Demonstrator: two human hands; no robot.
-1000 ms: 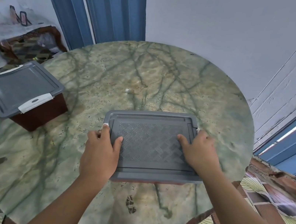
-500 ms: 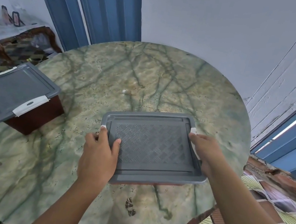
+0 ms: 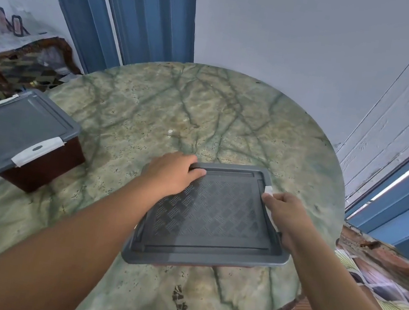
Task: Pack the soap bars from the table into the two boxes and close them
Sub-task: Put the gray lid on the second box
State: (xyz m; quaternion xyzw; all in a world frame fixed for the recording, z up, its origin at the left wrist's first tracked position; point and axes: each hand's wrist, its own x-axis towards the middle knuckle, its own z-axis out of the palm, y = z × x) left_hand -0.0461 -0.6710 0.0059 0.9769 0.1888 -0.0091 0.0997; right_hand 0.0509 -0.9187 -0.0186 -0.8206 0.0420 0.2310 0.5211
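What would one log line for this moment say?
step: closing near box | left hand: on lid corner | right hand: at white latch | far box: lidded

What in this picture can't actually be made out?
- Inside the near box and far box: head view, grey lids cover them.
- Near box's left latch: left hand covers it.
- Right latch: partly under right hand.
- Far box's left corner: cut by the frame edge.

You have two dark-brown plastic boxes, grey lids on: one near you, one far left.
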